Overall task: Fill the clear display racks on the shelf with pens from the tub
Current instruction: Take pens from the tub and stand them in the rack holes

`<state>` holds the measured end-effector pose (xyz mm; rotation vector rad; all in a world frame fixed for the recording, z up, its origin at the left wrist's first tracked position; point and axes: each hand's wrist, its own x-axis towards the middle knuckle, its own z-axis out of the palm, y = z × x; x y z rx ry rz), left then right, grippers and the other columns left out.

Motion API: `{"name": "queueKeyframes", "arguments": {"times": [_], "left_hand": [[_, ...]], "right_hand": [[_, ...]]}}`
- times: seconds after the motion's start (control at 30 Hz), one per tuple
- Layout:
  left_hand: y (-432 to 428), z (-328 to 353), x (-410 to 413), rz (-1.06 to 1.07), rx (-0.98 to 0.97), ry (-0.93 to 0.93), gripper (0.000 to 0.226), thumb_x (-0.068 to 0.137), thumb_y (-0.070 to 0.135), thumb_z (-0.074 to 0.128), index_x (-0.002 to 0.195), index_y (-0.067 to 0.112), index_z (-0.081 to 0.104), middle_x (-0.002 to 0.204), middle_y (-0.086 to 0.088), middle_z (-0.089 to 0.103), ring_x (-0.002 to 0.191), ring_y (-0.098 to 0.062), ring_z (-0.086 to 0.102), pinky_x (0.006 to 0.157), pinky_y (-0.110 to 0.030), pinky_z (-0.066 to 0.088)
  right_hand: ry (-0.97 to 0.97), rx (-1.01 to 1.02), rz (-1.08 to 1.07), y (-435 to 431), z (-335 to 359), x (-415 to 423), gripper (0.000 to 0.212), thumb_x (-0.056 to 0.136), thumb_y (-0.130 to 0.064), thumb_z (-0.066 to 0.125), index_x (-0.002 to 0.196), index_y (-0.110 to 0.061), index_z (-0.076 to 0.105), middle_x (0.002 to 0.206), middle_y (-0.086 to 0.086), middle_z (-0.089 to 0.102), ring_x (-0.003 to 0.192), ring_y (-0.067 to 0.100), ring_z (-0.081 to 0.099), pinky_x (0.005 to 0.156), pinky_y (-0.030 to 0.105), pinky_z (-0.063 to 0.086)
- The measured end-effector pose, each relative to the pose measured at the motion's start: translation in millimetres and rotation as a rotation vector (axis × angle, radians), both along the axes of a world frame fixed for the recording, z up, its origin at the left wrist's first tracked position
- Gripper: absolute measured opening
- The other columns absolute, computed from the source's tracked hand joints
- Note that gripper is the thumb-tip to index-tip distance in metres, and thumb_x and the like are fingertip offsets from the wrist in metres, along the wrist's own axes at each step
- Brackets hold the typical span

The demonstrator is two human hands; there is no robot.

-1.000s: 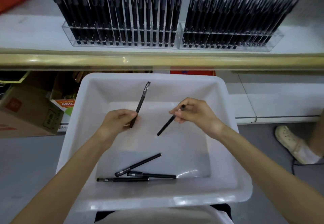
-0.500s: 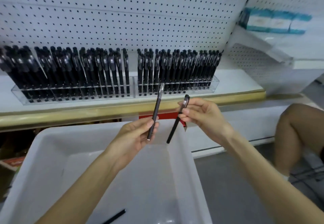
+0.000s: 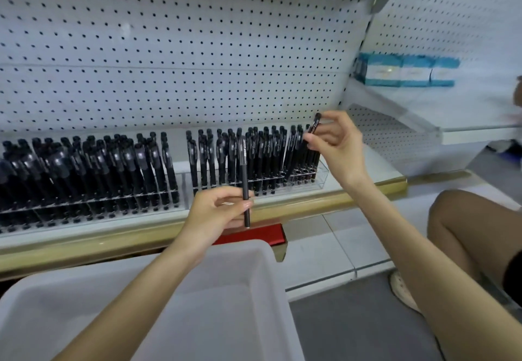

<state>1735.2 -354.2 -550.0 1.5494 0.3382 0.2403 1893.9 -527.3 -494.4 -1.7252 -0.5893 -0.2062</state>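
Two clear racks stand on the shelf, the left rack (image 3: 93, 205) and the right rack (image 3: 320, 180), both packed with upright black pens. My left hand (image 3: 214, 214) pinches a black pen (image 3: 244, 174) upright in front of the right rack. At the far right end of that rack, my right hand (image 3: 336, 146) pinches a second black pen (image 3: 314, 127) by its cap, tip lowered among the racked pens. The white tub (image 3: 254, 284) sits below my arms; its inside is mostly out of view.
A white pegboard (image 3: 183, 50) backs the shelf, whose front edge is a gold strip (image 3: 353, 194). A red box (image 3: 254, 235) sits under the shelf. Blue and white boxes (image 3: 406, 71) stand on the shelf to the right. A person's bare knee (image 3: 463, 219) and shoe (image 3: 401, 290) are at right.
My view has tilted up from the tub to the shelf. Both hands rose with their pens; the right hand moved up and right to the end of the right rack.
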Motion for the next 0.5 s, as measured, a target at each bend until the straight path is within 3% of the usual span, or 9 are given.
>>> {"name": "queueKeyframes", "arguments": {"times": [0.13,0.37,0.5], "left_hand": [[-2.9,-5.0,8.1,0.012,0.033,0.013,0.014,0.085,0.008,0.068,0.092,0.019,0.073,0.085,0.004,0.073,0.083,-0.010,0.071,0.072,-0.027,0.058],[-6.1,-9.4,17.8,0.010,0.013,0.013,0.015,0.084,0.006,0.069,0.092,0.018,0.073,0.089,-0.001,0.073,0.084,-0.010,0.070,0.069,-0.024,0.058],[-7.2,-8.9,21.0,-0.005,0.003,0.009,0.016,0.085,0.007,0.068,0.094,0.020,0.073,0.090,0.000,0.073,0.086,-0.009,0.070,0.069,-0.023,0.058]], "right_hand": [[-0.129,-0.061,0.000,4.7,-9.2,4.6,0.043,0.080,-0.012,0.074,0.113,-0.029,0.052,0.085,-0.005,0.062,0.075,-0.002,0.063,0.079,0.013,0.051],[-0.231,0.025,-0.081,10.7,-10.9,10.6,0.046,0.081,-0.013,0.075,0.105,-0.041,0.049,0.082,-0.010,0.062,0.078,-0.002,0.062,0.079,0.014,0.050],[-0.253,-0.079,-0.042,14.1,-15.5,16.3,0.041,0.081,-0.016,0.074,0.111,-0.034,0.051,0.085,-0.010,0.062,0.080,-0.001,0.062,0.080,0.015,0.051]]}}
